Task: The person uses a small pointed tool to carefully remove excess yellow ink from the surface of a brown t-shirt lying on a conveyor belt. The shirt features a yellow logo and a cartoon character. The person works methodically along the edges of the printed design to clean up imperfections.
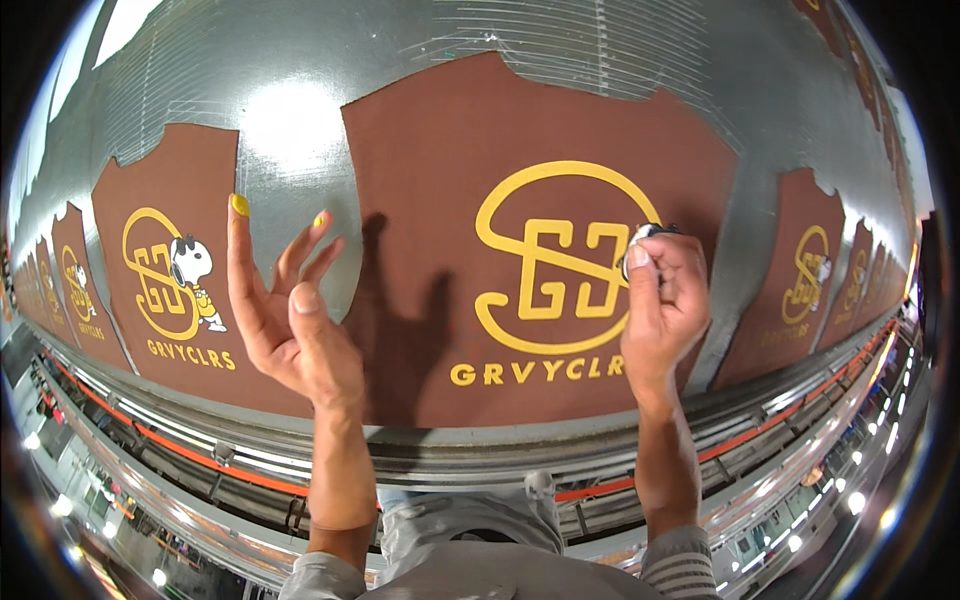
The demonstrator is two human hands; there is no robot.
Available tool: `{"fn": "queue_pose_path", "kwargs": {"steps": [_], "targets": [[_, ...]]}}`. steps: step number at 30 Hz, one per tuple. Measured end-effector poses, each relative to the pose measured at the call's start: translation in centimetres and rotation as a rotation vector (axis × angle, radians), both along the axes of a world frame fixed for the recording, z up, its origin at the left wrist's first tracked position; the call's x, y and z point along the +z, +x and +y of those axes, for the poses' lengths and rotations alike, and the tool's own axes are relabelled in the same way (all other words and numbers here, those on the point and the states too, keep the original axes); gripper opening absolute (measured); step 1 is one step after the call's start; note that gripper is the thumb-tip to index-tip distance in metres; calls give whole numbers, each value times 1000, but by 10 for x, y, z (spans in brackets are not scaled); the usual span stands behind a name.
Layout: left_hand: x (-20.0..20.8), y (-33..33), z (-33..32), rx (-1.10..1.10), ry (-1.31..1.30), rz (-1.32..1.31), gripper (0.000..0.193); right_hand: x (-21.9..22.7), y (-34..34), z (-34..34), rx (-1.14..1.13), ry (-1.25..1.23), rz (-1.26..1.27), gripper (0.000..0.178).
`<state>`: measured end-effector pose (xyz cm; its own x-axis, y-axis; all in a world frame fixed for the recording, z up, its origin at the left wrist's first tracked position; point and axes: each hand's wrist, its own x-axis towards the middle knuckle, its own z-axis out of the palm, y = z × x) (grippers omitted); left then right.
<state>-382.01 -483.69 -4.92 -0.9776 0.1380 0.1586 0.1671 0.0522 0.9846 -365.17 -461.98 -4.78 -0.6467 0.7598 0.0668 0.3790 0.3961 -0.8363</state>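
Note:
A brown cut fabric panel shaped like a shirt piece lies flat on the grey table in front of me. It bears a yellow curved letter emblem with a line of yellow lettering below. Raised over the panel's left edge, my left hand has its fingers spread and holds nothing; yellow colour marks two fingertips. My right hand is at the emblem's right side with curled fingers and thumb drawn together. Black and white shows at those fingertips; whether it is print or something held, I cannot make out.
Another brown panel to the left carries the same emblem plus a black-and-white cartoon dog. A similar panel lies to the right, with several more beyond both. Metal rails with an orange strip run along the table's near edge.

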Motion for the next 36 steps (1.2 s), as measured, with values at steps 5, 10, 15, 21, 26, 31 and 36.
{"fn": "queue_pose_path", "kwargs": {"steps": [5,10,15,21,26,31,36], "targets": [[-28,3,19,29,-82,168,62,-1,-20,7,126,18,-10,12],[-35,4,17,49,-129,241,59,-17,-42,1,456,355,-57,6],[-33,4,22,34,-129,240,61,-11,-52,-4,518,380,-114,4],[-8,11,1,93,-76,215,66,22,-31,-67,1204,-133,174,14],[39,27,-75,94,-35,176,71,36,2,-113,1003,-376,156,17],[94,66,-172,52,-190,189,70,67,9,-160,731,-556,4,6],[113,90,-270,128,-166,44,68,68,-4,-253,591,-427,-50,4]]}}
